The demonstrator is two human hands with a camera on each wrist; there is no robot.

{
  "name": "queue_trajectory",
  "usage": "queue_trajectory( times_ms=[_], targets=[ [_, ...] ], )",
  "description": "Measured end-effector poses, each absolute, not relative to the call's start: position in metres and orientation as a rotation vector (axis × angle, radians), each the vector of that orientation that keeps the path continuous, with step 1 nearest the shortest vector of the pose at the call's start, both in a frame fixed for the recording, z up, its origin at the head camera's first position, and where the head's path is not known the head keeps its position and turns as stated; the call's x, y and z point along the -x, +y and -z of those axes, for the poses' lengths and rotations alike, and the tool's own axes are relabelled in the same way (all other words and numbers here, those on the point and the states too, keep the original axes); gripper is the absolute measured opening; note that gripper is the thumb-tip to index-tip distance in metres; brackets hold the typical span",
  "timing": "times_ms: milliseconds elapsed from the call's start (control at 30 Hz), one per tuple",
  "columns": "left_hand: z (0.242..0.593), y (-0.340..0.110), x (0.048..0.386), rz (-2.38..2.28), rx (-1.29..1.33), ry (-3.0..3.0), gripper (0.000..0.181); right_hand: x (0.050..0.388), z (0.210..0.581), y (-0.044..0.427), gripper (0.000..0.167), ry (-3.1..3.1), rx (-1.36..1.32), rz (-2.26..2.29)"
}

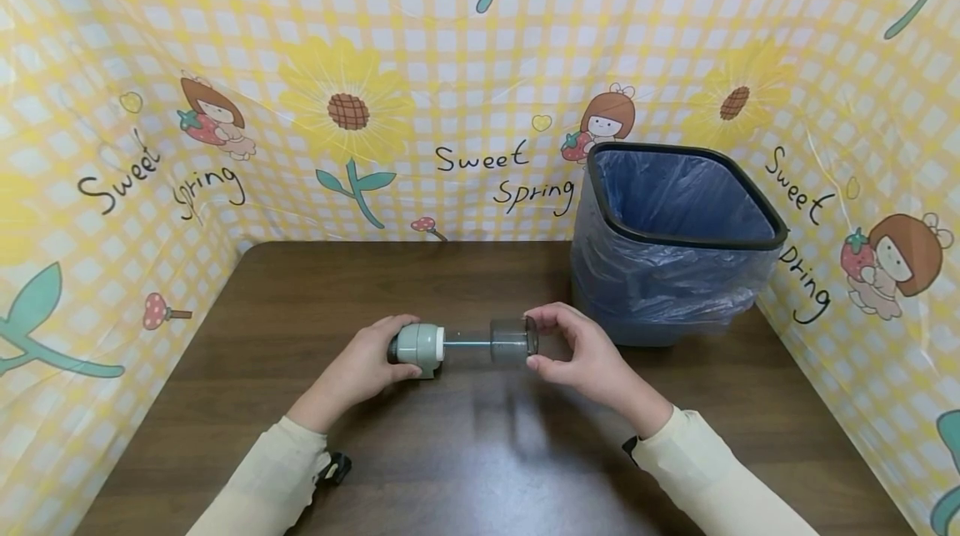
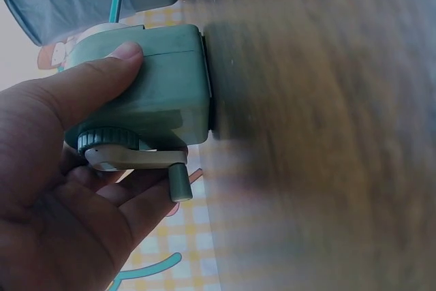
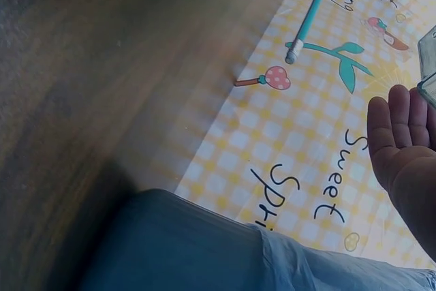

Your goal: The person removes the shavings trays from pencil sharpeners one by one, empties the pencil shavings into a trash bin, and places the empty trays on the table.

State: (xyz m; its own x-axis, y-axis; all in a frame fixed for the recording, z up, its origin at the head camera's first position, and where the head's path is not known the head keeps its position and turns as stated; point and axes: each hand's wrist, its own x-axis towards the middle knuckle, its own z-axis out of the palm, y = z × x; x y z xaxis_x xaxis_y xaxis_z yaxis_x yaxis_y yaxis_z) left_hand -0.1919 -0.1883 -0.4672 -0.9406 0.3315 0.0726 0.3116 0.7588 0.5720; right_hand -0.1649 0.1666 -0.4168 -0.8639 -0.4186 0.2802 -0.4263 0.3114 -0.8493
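Note:
In the head view my left hand (image 1: 360, 369) grips a green hand-crank pencil sharpener (image 1: 417, 344) from its left end. The left wrist view shows the thumb on its top and the crank (image 2: 136, 159) facing the palm. A blue-green pencil (image 1: 467, 343) sticks out of its white front to the right, eraser end (image 3: 294, 51) outward. My right hand (image 1: 588, 359) pinches a see-through grey container (image 1: 510, 341) between thumb and fingers, in line with the pencil in the head view. In the right wrist view the container (image 3: 428, 66) is cut off by the frame edge, apart from the pencil.
A bin (image 1: 675, 290) lined with a blue bag stands at the back right, just behind my right hand. The brown wooden table (image 1: 300, 286) is bordered by a yellow checked cloth (image 1: 465, 86) at the back and sides.

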Motion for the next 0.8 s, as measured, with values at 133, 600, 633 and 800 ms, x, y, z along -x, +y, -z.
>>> queue_trajectory(
  times_ms=[133, 600, 633, 800],
  targets=[
    [0.468, -0.188, 0.192, -0.942, -0.533, 2.914, 0.074, 0.164, 0.42, 0.165, 0.05, -2.527, -0.825, -1.652],
    [0.468, -0.188, 0.193, -0.943, -0.529, 2.914, 0.073, 0.162, 0.43, 0.163, 0.049, -2.506, -0.865, -1.648],
    [0.468, -0.189, 0.193, -0.943, -0.53, 2.914, 0.073, 0.162, 0.432, 0.163, 0.049, -2.504, -0.87, -1.644],
    [0.47, -0.19, 0.194, -0.947, -0.533, 2.914, 0.073, 0.162, 0.436, 0.162, 0.048, -2.503, -0.876, -1.634]
  ],
)
